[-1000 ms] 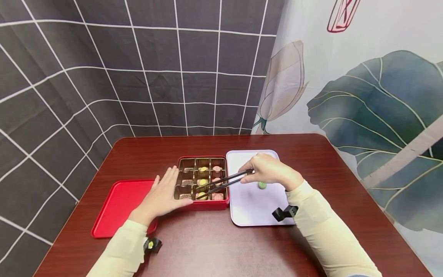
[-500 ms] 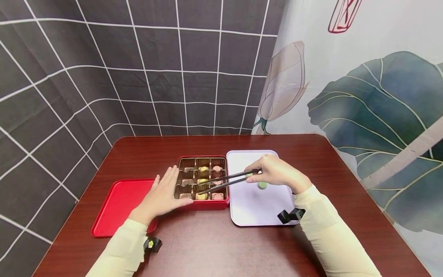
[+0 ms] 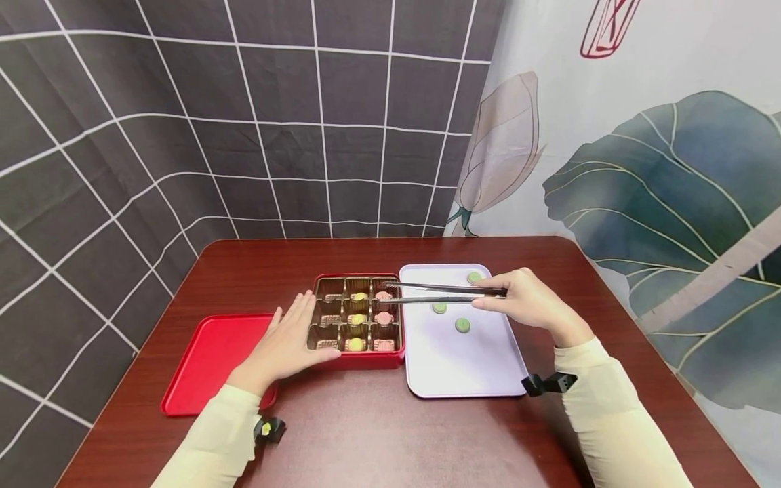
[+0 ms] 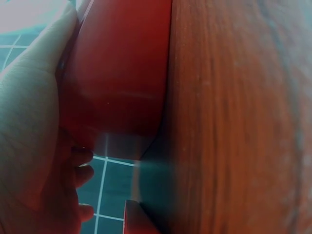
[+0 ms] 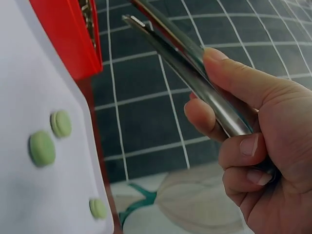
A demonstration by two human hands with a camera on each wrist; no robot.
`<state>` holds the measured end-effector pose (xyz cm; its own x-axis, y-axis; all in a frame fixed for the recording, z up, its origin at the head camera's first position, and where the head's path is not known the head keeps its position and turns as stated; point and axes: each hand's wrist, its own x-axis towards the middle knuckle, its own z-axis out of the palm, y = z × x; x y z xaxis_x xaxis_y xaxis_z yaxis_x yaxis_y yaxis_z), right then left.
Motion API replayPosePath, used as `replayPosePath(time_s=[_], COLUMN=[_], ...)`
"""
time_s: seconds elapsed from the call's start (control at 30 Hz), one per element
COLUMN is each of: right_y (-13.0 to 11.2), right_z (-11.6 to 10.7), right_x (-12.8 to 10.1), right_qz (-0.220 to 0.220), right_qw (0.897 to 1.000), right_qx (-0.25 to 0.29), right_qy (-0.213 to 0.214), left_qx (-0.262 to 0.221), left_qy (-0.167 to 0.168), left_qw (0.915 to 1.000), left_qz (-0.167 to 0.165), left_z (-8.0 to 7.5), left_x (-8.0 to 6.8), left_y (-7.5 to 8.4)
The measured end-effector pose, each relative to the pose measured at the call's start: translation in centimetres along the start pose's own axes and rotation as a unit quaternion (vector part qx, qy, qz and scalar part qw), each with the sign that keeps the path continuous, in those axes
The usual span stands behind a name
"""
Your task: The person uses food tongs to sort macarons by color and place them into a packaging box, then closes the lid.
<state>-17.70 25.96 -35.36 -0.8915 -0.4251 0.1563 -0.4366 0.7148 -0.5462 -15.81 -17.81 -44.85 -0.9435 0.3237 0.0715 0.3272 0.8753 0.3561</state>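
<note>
My right hand (image 3: 527,301) grips black metal tongs (image 5: 214,95); their tips are parted with nothing between them and overlap the right column of a red box (image 3: 366,361). The box has a gold divided insert: yellow macarons (image 3: 356,344) sit in the middle column, pink macarons (image 3: 384,318) in the right one, and the left column shows bare gold plastic. Along the box's left side lies my left hand (image 3: 283,349), fingers straight, thumb at the front rim. Three green macarons (image 3: 462,325) lie apart on a white tray (image 3: 464,373) beside the box.
A red lid (image 3: 210,366) lies flat on the left, partly under my left forearm. Everything stands on a brown wooden table (image 3: 366,434), with a dark grid-patterned curtain (image 3: 274,149) behind it and a flower-printed white curtain (image 3: 610,203) at the right.
My right hand has drawn the tongs back to the right and away from the middle column. Their tips have spread, and a yellow macaron shows uncovered in the front cell. The left hand stays put.
</note>
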Motion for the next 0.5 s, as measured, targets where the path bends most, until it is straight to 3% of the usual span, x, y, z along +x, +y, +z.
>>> replayPosePath(time_s=[0.5], right_y=[5.4], right_z=[-0.7], right_x=[-3.7], right_qz=[0.079], right_qw=[0.995], right_qx=[-0.005], right_qy=[0.064], left_qx=[-0.004], left_qy=[0.001], left_qw=[1.0], left_qz=[-0.001], left_z=[0.0], left_x=[0.0], left_y=[0.0])
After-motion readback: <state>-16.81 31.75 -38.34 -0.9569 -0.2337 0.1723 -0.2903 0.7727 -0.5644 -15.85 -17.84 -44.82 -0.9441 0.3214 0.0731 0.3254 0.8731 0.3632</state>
